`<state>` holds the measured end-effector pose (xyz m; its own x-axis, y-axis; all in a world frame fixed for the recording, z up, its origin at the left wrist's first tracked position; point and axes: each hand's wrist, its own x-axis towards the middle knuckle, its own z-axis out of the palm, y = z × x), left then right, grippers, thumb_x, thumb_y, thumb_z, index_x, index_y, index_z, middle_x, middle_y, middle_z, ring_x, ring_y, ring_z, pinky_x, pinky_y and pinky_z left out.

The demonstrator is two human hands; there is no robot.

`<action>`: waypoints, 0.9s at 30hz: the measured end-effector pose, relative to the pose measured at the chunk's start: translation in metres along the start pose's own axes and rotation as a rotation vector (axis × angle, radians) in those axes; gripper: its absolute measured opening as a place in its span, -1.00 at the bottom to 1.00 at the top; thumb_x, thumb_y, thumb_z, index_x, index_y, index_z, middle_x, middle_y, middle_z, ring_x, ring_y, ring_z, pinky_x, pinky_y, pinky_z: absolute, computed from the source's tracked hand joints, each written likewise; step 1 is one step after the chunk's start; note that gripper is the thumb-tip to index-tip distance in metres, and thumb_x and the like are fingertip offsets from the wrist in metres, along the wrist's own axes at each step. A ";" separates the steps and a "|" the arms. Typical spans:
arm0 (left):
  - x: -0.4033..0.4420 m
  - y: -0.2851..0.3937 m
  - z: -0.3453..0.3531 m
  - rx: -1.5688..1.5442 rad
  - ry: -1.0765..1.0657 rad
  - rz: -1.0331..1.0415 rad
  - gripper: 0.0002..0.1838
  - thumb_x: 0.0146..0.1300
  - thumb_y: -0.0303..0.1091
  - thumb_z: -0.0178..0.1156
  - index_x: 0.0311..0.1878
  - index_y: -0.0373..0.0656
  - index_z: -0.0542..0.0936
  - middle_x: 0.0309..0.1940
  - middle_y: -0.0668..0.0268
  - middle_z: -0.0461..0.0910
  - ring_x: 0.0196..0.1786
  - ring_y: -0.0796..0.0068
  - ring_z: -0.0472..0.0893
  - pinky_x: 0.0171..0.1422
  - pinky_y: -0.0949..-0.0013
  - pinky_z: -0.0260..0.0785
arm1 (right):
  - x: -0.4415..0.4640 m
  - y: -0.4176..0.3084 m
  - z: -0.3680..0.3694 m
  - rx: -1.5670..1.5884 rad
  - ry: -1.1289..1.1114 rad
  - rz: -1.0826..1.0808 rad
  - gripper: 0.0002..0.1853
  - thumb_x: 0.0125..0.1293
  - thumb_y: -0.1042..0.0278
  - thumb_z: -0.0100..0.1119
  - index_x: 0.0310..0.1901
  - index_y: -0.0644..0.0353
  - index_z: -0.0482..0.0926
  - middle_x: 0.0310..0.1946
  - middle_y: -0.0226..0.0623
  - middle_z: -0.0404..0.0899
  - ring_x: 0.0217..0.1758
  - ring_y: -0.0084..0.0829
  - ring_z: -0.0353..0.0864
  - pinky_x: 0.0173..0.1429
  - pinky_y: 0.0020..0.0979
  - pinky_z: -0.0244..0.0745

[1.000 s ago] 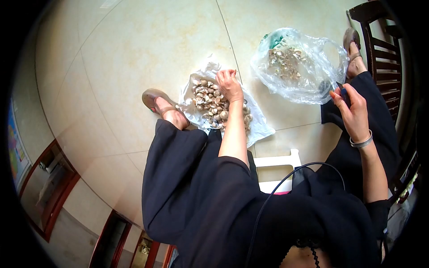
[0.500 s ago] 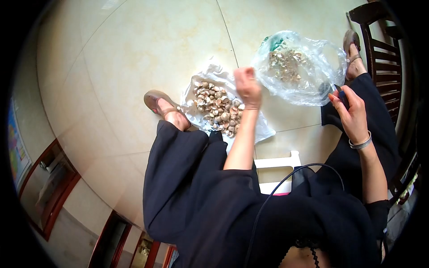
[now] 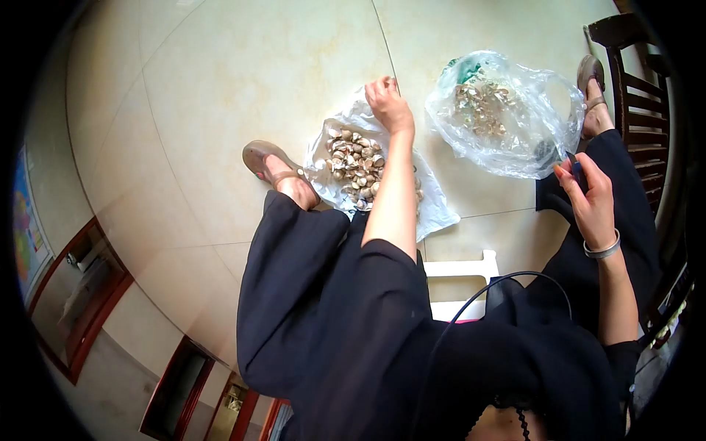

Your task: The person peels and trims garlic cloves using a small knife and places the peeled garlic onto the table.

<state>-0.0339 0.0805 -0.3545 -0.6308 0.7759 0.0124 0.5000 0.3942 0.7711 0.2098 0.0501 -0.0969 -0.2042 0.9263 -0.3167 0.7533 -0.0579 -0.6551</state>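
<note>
My left hand (image 3: 390, 106) is above the far edge of a white plastic bag (image 3: 439, 209), its fingers curled together. Whatever they hold, if anything, cannot be made out. A pile of small brown-and-white shellfish (image 3: 357, 162) lies on the spread bag, partly hidden by my left forearm. Off to the right, my right hand (image 3: 592, 192) is closed around a small dark tool with a blue part (image 3: 575, 169); its kind is unclear. Just beyond that hand lies a clear plastic bag (image 3: 526, 151) containing shell pieces (image 3: 483, 109).
A white plastic stool (image 3: 460, 268) stands between my legs, with a dark cable (image 3: 507, 275) curving over it. My shod feet flank the bags on the tiled floor (image 3: 220, 95). A dark wooden chair (image 3: 643, 110) stands at the right.
My left hand has moved away from me and slightly left, from beside the shellfish pile to the white bag's far edge. The right hand still holds the tool. The whole view has shifted slightly.
</note>
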 end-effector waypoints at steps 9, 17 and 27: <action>0.013 -0.020 0.024 0.240 -0.037 0.113 -0.88 0.07 -0.47 0.13 -0.41 -0.23 0.37 -0.32 0.16 0.33 -0.27 0.19 0.40 -0.16 0.23 0.26 | 0.000 0.008 -0.001 0.102 -0.023 0.064 -0.92 0.19 0.60 0.03 -0.37 0.39 0.34 -0.50 -0.40 0.41 -0.38 -0.69 0.36 -0.25 -0.65 0.33; -0.079 0.081 -0.045 -0.179 -0.130 0.284 -0.85 0.13 -0.40 0.08 -0.45 -0.27 0.38 -0.38 0.19 0.35 -0.31 0.24 0.37 -0.24 0.27 0.25 | -0.001 0.005 0.006 0.110 -0.024 0.001 -0.90 0.22 0.51 0.02 -0.34 0.39 0.37 -0.50 -0.39 0.43 -0.39 -0.68 0.38 -0.29 -0.65 0.31; -0.091 -0.045 -0.120 0.039 0.040 -0.159 -0.95 0.02 -0.59 0.08 -0.46 -0.22 0.47 -0.40 0.26 0.39 -0.26 0.30 0.42 -0.15 0.26 0.28 | -0.003 -0.012 0.012 0.051 -0.094 -0.132 -0.83 0.24 0.42 0.05 -0.34 0.38 0.38 -0.51 -0.36 0.46 -0.41 -0.65 0.41 -0.31 -0.62 0.32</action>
<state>-0.0700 -0.0671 -0.3146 -0.7265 0.6823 -0.0817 0.4142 0.5297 0.7402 0.1942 0.0436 -0.0962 -0.3588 0.8884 -0.2864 0.6836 0.0412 -0.7287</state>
